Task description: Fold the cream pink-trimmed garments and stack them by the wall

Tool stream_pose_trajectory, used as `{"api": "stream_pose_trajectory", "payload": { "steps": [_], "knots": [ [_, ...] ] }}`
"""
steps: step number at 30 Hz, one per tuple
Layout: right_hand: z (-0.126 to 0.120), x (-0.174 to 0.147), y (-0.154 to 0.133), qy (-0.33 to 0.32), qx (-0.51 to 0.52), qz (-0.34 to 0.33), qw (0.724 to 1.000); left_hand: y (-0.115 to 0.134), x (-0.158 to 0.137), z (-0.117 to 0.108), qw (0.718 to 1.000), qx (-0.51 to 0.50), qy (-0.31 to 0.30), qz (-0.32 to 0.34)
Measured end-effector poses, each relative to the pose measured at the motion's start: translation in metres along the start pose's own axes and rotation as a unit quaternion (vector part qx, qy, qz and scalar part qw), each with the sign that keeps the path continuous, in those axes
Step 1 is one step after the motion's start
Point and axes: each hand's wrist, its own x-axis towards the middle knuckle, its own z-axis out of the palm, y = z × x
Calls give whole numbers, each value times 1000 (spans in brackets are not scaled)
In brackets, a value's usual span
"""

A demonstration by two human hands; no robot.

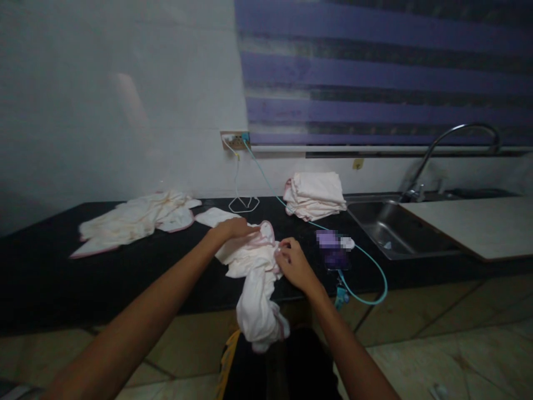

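A crumpled white cloth [256,261] with pink edging lies on the dark counter, and its lower part hangs over the front edge. My left hand [233,228] is at its far left side, with one finger stretched along the cloth toward a pink-edged corner; the other fingers look curled into the fabric and are partly hidden. At the cloth's right side, my right hand [295,264] has its fingers bent and closed on the edge.
Loose white cloths [137,219] are heaped at the left. A folded stack of cloths [316,194] stands by the wall. Right of my hands lies a phone [333,253] with a teal cable [381,272]. Farther right are a sink [387,228] and a pale board [466,225].
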Motion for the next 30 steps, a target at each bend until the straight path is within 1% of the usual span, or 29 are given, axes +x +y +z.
{"api": "stream_pose_trajectory", "payload": {
  "steps": [3, 5, 6, 8, 9, 11, 13, 15, 17, 19, 22, 23, 24, 25, 26, 27, 28, 29, 30],
  "knots": [
    [4, 1, 8, 35, -34, 28, 998, 12, -10, 5, 994, -47, -91, 26],
    [4, 0, 9, 42, -41, 28, 998, 16, -18, 4, 988, -89, -112, 53],
    [4, 0, 9, 33, -38, 25, 998, 17, -22, 2, 986, -109, -110, 67],
    [2, -2, 6, -5, -36, 18, 999, 16, -28, -6, 975, -175, -96, 93],
    [1, -2, 3, -25, -37, 16, 999, 15, -30, -10, 966, -222, -85, 103],
    [-1, -4, -3, -54, -34, 13, 998, 14, -34, -17, 937, -326, -56, 110],
    [-4, -5, -8, -59, -9, 11, 998, 15, -36, -21, 901, -423, -10, 93],
    [-6, -5, -13, -61, 24, 9, 998, 18, -38, -22, 865, -496, 48, 67],
    [-6, -5, -14, -81, 45, 14, 996, 22, -38, -22, 819, -563, 100, 56],
    [-5, -5, -13, -113, 67, 29, 991, 24, -37, -26, 755, -638, 134, 64],
    [-3, -4, -8, -139, 106, 41, 984, 18, -28, -35, 638, -740, 189, 97],
    [-2, -4, -7, -139, 109, 36, 984, 13, -24, -38, 613, -751, 217, 114],
    [-2, -3, -5, -137, 101, 27, 985, 6, -19, -40, 606, -743, 253, 130],
    [-2, -3, -5, -133, 84, 17, 987, -1, -15, -41, 638, -699, 294, 134],
    [-2, -2, -4, -126, 61, 8, 990, -9, -11, -40, 700, -621, 330, 126],
    [-2, -2, -4, -118, 37, 2, 992, -16, -9, -38, 774, -519, 348, 107],
    [-2, -1, -3, -104, 13, 0, 995, -23, -8, -34, 841, -409, 344, 81],
    [-2, 0, -3, -83, -8, 5, 996, -28, -9, -28, 892, -313, 323, 56],
    [-2, 1, -3, -56, -27, 16, 998, -31, -12, -20, 924, -242, 294, 39]
  ]
}}
